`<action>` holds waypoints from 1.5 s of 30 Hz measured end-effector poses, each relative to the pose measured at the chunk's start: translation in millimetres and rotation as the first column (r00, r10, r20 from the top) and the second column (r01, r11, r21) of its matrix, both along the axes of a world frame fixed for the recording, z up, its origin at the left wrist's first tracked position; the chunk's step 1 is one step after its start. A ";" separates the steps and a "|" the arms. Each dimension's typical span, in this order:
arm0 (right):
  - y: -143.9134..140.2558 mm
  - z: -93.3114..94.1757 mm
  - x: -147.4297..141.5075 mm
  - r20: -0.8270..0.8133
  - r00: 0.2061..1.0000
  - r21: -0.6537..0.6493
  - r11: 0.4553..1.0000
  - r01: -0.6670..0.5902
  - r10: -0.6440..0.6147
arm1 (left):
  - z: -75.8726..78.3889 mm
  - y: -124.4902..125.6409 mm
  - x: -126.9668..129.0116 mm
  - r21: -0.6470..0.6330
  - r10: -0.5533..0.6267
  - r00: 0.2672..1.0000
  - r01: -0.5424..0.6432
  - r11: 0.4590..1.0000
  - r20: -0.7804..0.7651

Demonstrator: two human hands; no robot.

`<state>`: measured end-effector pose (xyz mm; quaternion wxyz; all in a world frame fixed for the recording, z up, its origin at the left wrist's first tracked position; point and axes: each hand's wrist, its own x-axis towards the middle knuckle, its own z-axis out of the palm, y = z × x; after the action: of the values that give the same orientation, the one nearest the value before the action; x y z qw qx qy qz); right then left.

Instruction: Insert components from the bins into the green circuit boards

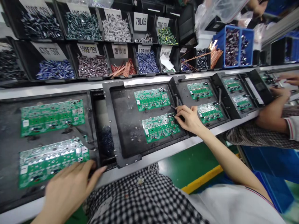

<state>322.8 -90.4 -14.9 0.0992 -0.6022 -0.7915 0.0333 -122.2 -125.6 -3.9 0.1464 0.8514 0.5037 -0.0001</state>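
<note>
My right hand [189, 119] is at the upper right corner of a green circuit board [161, 127] in the middle black tray. Its thumb and index finger pinch together beside small black parts there; what they hold is too small to tell. Above that board lies a second circuit board [153, 99] in the same tray. My left hand [70, 189] rests over the front edge of the left tray [9, 149], its thumb spread from the bent fingers. It partly covers the lower right corner of a circuit board [53, 160], and its fingertips are partly hidden.
Black bins of loose components [58, 69] stand in two rows behind the rail [70, 83]. Blue bins [238, 46] are at the back right. More trays with boards [209, 112] continue rightward, where another person's hands [280, 91] work. A gap [105, 133] separates two trays.
</note>
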 end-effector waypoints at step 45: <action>62.2 30.7 -72.2 0.020 0.992 0.187 0.974 -0.128 0.127 | 36.8 272.2 136.0 0.140 -0.064 0.991 0.047 0.989 0.115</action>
<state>250.6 -28.2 15.8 0.1501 -0.5381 -0.8285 -0.0376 13.7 146.7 32.9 0.1172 0.8717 0.4689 0.0811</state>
